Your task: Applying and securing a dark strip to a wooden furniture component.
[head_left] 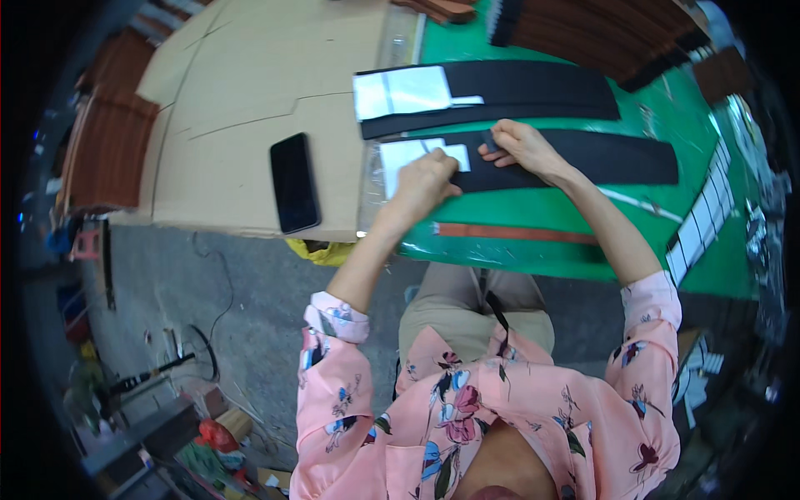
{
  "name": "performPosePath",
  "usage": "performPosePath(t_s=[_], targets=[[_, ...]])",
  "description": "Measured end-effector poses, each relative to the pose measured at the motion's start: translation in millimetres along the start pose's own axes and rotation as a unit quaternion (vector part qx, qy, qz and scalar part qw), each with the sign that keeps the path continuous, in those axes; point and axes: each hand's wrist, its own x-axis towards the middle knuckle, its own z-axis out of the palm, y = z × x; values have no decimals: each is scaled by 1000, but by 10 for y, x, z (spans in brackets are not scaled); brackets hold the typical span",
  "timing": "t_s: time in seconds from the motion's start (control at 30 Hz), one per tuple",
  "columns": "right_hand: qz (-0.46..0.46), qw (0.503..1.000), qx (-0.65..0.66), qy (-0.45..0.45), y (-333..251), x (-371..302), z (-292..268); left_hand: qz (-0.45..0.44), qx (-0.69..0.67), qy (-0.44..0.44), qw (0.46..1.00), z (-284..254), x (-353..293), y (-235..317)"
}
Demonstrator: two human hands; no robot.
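Two long black panels lie side by side on a green table. The nearer black panel [621, 158] has a white sheet [402, 156] over its left end. My left hand [423, 182] rests there with curled fingers, fingertips against the sheet; anything between them is hidden. Over the middle of the same panel, my right hand [525, 148] is closed, pinching a small dark grey piece [489, 141] between thumb and fingers. Just beyond lies the farther black panel [542, 93], with another white sheet [408, 90] on its left end.
On cardboard [225, 167] to the left lies a black phone [294, 183]. A reddish-brown strip [517, 233] runs along the near edge of the green table [500, 258]. Brown slatted stacks stand at far right [600, 33] and far left [112, 150]. A black-lined white strip [700, 208] lies right.
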Motion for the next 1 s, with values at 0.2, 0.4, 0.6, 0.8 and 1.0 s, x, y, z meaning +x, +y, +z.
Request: performPosePath(t_s=[0.2,0.4,0.6,0.8,1.0], targets=[[22,998,54,35,240,-33,-64,-52,-13,-66,996,-55,136,137],[27,995,87,30,268,-76,-28,-69,-27,-44,996,11,46,139],[19,994,105,26,282,-57,-43,-49,-38,-50,997,-18,28,121],[27,994,108,21,308,-15,-69,-82,-157,-22,984,-152,264,-64],[33,994,105,29,336,14,-77,-33,20,69,997,-225,709,-156]])
